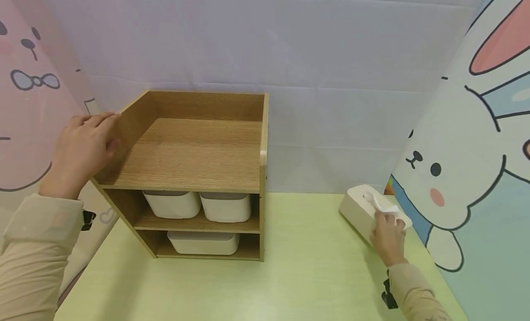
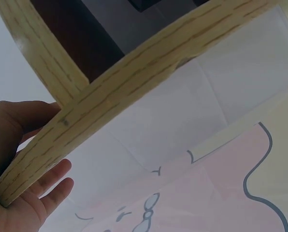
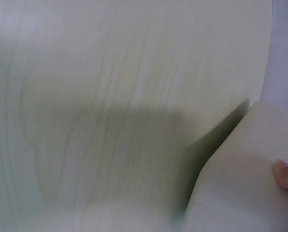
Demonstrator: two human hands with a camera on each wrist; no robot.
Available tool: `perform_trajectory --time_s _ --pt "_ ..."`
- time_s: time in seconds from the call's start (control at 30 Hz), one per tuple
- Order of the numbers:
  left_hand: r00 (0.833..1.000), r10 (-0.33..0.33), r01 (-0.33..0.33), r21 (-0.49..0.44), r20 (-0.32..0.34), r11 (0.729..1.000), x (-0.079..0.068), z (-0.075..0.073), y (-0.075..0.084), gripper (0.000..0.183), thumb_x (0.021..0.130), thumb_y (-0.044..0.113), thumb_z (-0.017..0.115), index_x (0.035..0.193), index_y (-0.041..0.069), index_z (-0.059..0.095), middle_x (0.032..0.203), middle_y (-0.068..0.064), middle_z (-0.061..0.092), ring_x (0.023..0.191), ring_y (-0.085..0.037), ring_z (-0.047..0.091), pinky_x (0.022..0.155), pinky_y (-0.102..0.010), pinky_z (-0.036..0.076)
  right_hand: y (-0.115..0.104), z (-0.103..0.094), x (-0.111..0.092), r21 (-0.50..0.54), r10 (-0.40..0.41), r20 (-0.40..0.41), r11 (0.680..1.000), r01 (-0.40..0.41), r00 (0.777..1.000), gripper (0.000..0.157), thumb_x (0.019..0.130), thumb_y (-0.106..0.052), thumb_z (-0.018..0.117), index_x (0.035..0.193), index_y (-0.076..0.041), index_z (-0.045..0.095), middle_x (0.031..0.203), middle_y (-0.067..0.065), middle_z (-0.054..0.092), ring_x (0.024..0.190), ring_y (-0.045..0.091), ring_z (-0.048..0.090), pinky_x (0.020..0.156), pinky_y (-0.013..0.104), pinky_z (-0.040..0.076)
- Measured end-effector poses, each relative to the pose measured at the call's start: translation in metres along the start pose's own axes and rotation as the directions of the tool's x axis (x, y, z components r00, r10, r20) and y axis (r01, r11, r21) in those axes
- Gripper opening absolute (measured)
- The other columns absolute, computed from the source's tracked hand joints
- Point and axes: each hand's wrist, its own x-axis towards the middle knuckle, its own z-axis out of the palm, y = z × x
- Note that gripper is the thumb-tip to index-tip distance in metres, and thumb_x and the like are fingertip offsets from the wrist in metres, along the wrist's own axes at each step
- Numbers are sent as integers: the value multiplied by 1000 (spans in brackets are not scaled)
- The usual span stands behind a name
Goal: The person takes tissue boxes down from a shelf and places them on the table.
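Observation:
A wooden shelf unit (image 1: 194,151) stands on the table, with its open top tray facing me. My left hand (image 1: 84,148) grips the upper edge of its left side panel. In the left wrist view that wooden panel (image 2: 105,94) runs between the thumb and the fingers. Off to the right, my right hand (image 1: 389,238) holds the near end of a white tissue box (image 1: 356,208). A tissue (image 1: 378,202) sticks out of the slot, right by the fingertips. In the right wrist view the thumb (image 3: 285,175) lies against the side of the box.
Two white bins (image 1: 227,208) sit on the middle shelf, and a wider white bin (image 1: 203,243) is on the bottom one. The pale yellow-green table (image 1: 306,266) meets a white cloth wall (image 1: 331,105) behind. Cartoon-printed panels (image 1: 463,174) flank both sides.

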Motion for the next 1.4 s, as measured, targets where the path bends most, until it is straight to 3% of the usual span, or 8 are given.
perform_trajectory --time_s 0.47,0.8,1.03,1.2,1.4 --pt "1000 8 -8 -24 -4 1000 1 0 0 48 75 -1 59 122 -3 49 117 -28 54 106 -47 44 96 -55 31 -2 11 -4 -71 138 52 988 -134 989 45 70 0 63 109 4 42 102 39 43 89 60 38 53 64 40" --pt "1000 17 -17 -30 -9 999 1 -2 2 47 75 0 60 121 -3 50 116 -27 55 105 -47 45 95 -54 32 -11 20 -3 -139 120 2 983 -119 993 32 72 0 60 96 2 39 94 43 48 76 58 42 36 54 36" --pt "999 27 -29 -38 -29 999 1 -2 0 48 73 -1 60 120 -3 51 116 -28 56 105 -45 46 95 -53 32 -17 20 4 -190 114 25 976 -107 993 27 78 -1 53 100 4 40 90 44 46 74 58 42 41 63 40" --pt "1000 21 -22 -30 -19 999 1 0 -1 48 74 0 59 121 -2 50 116 -27 55 105 -46 45 95 -53 32 -19 21 8 -253 144 75 960 -121 987 36 81 -6 54 111 7 37 95 46 44 79 60 42 49 68 43" --pt "998 32 -34 -31 -45 999 0 0 0 47 73 -1 60 119 -3 51 115 -27 56 104 -44 47 94 -52 33 -18 19 9 -264 147 107 958 -115 983 45 80 -10 60 113 7 35 96 46 43 80 59 42 49 65 44"
